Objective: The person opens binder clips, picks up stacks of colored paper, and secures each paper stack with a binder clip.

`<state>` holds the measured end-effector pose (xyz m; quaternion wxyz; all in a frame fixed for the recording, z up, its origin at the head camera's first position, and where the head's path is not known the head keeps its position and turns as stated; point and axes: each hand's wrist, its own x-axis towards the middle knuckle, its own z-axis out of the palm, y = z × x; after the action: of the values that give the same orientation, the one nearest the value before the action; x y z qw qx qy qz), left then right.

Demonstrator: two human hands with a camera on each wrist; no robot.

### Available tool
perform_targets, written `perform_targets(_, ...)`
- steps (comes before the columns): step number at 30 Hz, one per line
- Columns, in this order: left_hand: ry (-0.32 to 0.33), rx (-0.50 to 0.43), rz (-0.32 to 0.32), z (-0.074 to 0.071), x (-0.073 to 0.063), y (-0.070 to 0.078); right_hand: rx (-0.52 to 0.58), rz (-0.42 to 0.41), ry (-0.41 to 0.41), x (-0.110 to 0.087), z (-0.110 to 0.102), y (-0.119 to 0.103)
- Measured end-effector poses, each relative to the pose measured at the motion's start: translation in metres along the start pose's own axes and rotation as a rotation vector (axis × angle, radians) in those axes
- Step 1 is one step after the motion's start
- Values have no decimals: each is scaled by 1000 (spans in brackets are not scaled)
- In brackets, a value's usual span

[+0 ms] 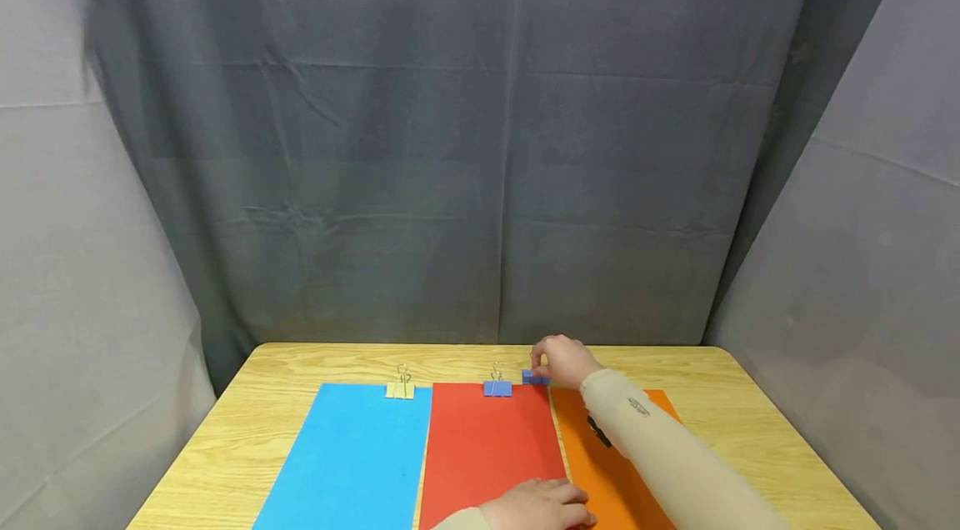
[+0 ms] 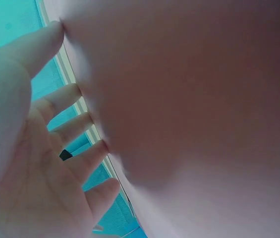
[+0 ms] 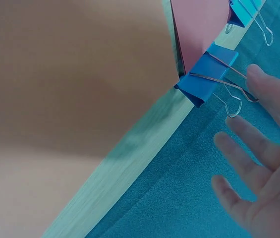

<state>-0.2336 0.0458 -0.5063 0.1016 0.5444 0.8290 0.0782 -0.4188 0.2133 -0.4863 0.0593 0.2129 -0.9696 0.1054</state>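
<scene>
My right hand reaches to the top right corner of the red sheet, where a blue binder clip sits. In the right wrist view the thumb and index fingertip meet the two wire handles of that binder clip; the other fingers are spread. My left hand rests low on the red sheet, its fingers toward the orange sheet. The left wrist view shows its fingers apart, tips against a sheet. A second blue binder clip is on the red sheet's top edge.
To the left lies a blue sheet with a yellow binder clip on its top edge. The wooden table ends a little beyond the sheets. A grey curtain hangs behind, with pale cloths at both sides.
</scene>
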Motion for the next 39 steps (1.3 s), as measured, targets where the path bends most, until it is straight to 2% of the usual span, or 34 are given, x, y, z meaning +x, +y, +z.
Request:
perform_targets(6, -1, -1, 9, 1, -1, -1, 5, 16, -14, -3, 0, -4)
perform_targets(23, -26, -37, -21, 2, 3, -2, 61, 99, -113, -2, -1, -8)
perform_targets(29, -35, -49, -27, 1, 3, -2, 71, 124, -124, -3, -2, -11)
perform_targets(31, -38, -51, -30, 3, 4, -3, 66, 127, -123, -4, -2, -13)
perform_targets(33, -32, -45, -24, 16, 11, -13, 66, 135, -122, -4, -1, -15)
perform_targets(38, -29, -43, -21, 14, 10, -11, 57, 148, -124, -5, 0, -19)
perform_targets(39, -32, -43, -24, 9, 7, -7, 54, 150, -124, -5, -1, -19)
